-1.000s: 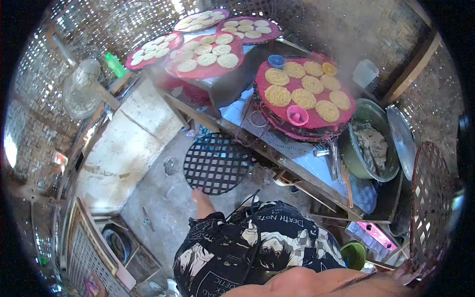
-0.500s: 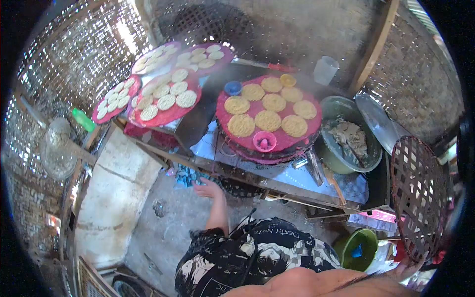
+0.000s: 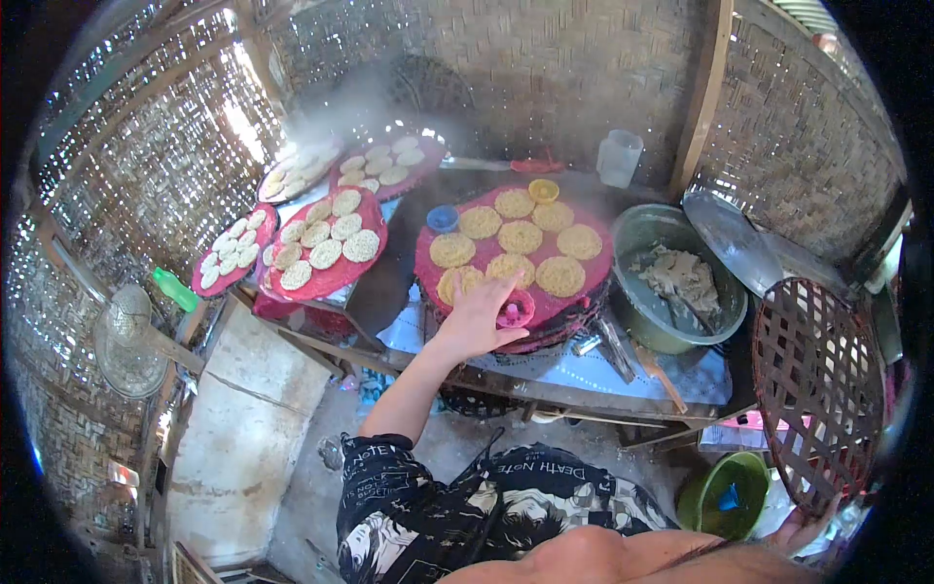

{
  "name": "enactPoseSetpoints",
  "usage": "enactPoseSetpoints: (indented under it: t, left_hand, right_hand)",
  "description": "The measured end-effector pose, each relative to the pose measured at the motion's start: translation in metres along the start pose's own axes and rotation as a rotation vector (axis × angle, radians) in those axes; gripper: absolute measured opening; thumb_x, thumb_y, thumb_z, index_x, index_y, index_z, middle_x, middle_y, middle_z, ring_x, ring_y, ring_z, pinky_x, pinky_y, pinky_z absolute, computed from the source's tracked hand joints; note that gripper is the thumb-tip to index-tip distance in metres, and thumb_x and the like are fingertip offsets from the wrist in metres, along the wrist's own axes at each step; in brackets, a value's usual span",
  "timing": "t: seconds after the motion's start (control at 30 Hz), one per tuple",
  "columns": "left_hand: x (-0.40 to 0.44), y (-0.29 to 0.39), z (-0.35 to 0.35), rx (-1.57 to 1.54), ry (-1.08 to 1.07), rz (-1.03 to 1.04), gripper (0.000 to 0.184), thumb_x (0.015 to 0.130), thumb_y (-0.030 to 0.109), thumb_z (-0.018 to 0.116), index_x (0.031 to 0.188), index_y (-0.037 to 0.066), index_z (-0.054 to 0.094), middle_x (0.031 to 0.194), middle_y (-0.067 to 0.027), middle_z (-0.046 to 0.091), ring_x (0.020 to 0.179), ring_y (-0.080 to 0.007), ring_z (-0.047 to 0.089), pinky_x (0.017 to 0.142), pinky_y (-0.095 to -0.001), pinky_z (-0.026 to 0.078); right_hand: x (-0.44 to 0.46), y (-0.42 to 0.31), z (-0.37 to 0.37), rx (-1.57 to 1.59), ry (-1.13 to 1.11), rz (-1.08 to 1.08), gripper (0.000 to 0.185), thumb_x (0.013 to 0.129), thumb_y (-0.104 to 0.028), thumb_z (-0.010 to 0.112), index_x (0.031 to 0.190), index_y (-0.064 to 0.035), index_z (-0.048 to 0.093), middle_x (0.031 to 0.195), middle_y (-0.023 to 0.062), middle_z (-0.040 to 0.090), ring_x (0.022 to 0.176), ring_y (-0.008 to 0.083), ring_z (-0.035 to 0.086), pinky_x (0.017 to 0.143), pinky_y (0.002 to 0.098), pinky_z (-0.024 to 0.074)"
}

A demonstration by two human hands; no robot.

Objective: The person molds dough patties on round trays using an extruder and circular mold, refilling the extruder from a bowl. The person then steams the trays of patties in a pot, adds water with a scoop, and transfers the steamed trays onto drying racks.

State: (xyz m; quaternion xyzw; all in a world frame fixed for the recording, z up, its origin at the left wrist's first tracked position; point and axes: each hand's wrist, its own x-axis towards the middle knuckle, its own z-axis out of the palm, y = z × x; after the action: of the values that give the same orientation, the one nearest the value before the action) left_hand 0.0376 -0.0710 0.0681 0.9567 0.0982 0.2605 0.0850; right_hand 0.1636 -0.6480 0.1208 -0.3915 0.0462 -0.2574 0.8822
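Observation:
My left hand (image 3: pixel 477 319) reaches over the near edge of a round board covered in pink cloth (image 3: pixel 496 209). Its fingers are spread, with the thumb and forefinger on either side of a small pink cup (image 3: pixel 516 309); whether they touch it I cannot tell. Several flat yellow dough rounds (image 3: pixel 561 276) lie on the cloth, one partly under my fingers. A blue cup (image 3: pixel 443 219) and a yellow cup (image 3: pixel 544 191) stand along its far rim. At the lower right, my right hand (image 3: pixel 803 529) grips the bottom edge of an upright open-weave basket tray (image 3: pixel 819 389); its fingers are partly hidden.
A green basin (image 3: pixel 632 302) of pale dough (image 3: pixel 681 277) stands right of the board, beside a metal lid (image 3: pixel 732 243). Pink trays (image 3: pixel 326 287) with pale rounds are on the left. A wooden stick (image 3: pixel 662 378) lies in front. Steam drifts behind; a green bucket (image 3: pixel 722 492) sits below.
My left hand has risen from beside the table, up and to the right, onto the cloth-covered board by the pink cup. My right hand stays at the basket tray's lower edge.

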Motion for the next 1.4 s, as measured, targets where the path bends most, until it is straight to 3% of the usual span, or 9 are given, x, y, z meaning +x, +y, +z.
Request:
enactPoseSetpoints:
  t: [0.13, 0.2, 0.3, 0.4, 0.5, 0.6, 0.73, 1.13, 1.4]
  left_hand:
    - [0.057, -0.024, -0.053, -0.249, -0.092, -0.314, 0.082, 0.065, 0.035, 0.069, 0.131, 0.011, 0.029, 0.106, -0.0082, 0.055, 0.101, -0.0275, 0.05, 0.096, -0.0597, 0.018]
    - [0.085, -0.077, -0.035, -0.204, 0.034, -0.477, 0.084, 0.062, 0.033, 0.071, 0.132, 0.013, 0.028, 0.112, -0.0099, 0.054, 0.099, -0.0283, 0.053, 0.096, -0.0593, 0.021]
    - [0.108, -0.138, -0.009, 0.147, -0.048, -0.598, 0.089, 0.06, 0.034, 0.072, 0.133, 0.011, 0.027, 0.114, -0.0082, 0.054, 0.103, -0.0272, 0.052, 0.093, -0.0615, 0.024]
    - [0.119, -0.171, 0.009, 0.149, -0.214, -0.643, 0.094, 0.058, 0.039, 0.072, 0.134, 0.01, 0.024, 0.121, -0.0125, 0.049, 0.11, -0.0282, 0.048, 0.096, -0.0562, 0.027]
    - [0.133, -0.202, 0.02, 0.157, -0.342, -0.519, 0.091, 0.057, 0.044, 0.07, 0.131, 0.01, 0.03, 0.127, -0.018, 0.041, 0.113, -0.0318, 0.044, 0.096, -0.0456, 0.034]
    - [0.161, -0.211, 0.026, 0.309, -0.133, -0.515, 0.084, 0.055, 0.046, 0.068, 0.126, 0.012, 0.04, 0.122, -0.0227, 0.044, 0.109, -0.0329, 0.047, 0.091, -0.037, 0.04]
    - [0.21, -0.169, 0.024, -0.202, 0.03, -0.29, 0.067, 0.06, 0.04, 0.065, 0.119, 0.011, 0.049, 0.108, -0.0217, 0.054, 0.105, -0.0338, 0.049, 0.089, -0.0379, 0.041]
    - [0.276, -0.105, 0.129, 0.088, -0.275, -0.206, 0.058, 0.058, 0.026, 0.07, 0.11, 0.006, 0.052, 0.11, -0.0207, 0.051, 0.1, -0.0308, 0.053, 0.085, -0.038, 0.044]
    - [0.252, -0.096, 0.075, 0.108, 0.352, 0.037, 0.054, 0.059, 0.012, 0.069, 0.11, 0.006, 0.05, 0.106, -0.0188, 0.049, 0.091, -0.0298, 0.055, 0.082, -0.0381, 0.045]
  right_hand:
    - [-0.003, 0.005, -0.005, -0.012, 0.086, 0.006, 0.041, 0.086, -0.024, 0.049, 0.121, -0.002, 0.044, 0.119, 0.0138, 0.05, 0.112, 0.0225, 0.046, 0.097, 0.0385, 0.0372]
    - [-0.007, 0.003, -0.006, -0.011, 0.104, 0.014, 0.043, 0.085, -0.027, 0.051, 0.12, -0.0029, 0.045, 0.117, 0.013, 0.051, 0.11, 0.0218, 0.048, 0.096, 0.0382, 0.0373]
    - [-0.023, 0.001, 0.008, -0.032, 0.087, -0.029, 0.043, 0.082, -0.025, 0.053, 0.117, -0.0006, 0.046, 0.114, 0.0142, 0.052, 0.105, 0.0237, 0.05, 0.092, 0.039, 0.0393]
    - [-0.057, -0.01, 0.041, -0.073, 0.065, -0.11, 0.042, 0.079, -0.02, 0.055, 0.113, 0.0035, 0.048, 0.11, 0.0167, 0.053, 0.1, 0.027, 0.051, 0.086, 0.0405, 0.0424]
    - [-0.07, -0.017, 0.045, -0.124, 0.047, -0.174, 0.043, 0.077, -0.018, 0.056, 0.111, 0.0062, 0.049, 0.108, 0.0184, 0.053, 0.098, 0.0294, 0.052, 0.083, 0.0417, 0.044]
    - [-0.059, -0.02, 0.018, -0.155, 0.043, -0.184, 0.046, 0.078, -0.022, 0.057, 0.112, 0.0061, 0.048, 0.11, 0.0184, 0.052, 0.099, 0.0296, 0.051, 0.084, 0.0422, 0.0429]
    - [-0.06, -0.02, 0.012, -0.18, 0.061, -0.19, 0.046, 0.08, -0.025, 0.055, 0.113, 0.0052, 0.047, 0.11, 0.0181, 0.052, 0.099, 0.0299, 0.051, 0.084, 0.0425, 0.0422]
    - [-0.085, -0.032, 0.011, -0.171, 0.026, -0.159, 0.039, 0.082, -0.024, 0.053, 0.112, 0.001, 0.047, 0.105, 0.0155, 0.054, 0.095, 0.028, 0.051, 0.079, 0.0437, 0.0436]
    - [-0.071, -0.022, -0.001, -0.242, 0.126, -0.164, 0.037, 0.083, -0.024, 0.053, 0.108, 0.0033, 0.05, 0.1, 0.0159, 0.056, 0.09, 0.0267, 0.053, 0.077, 0.04, 0.0444]
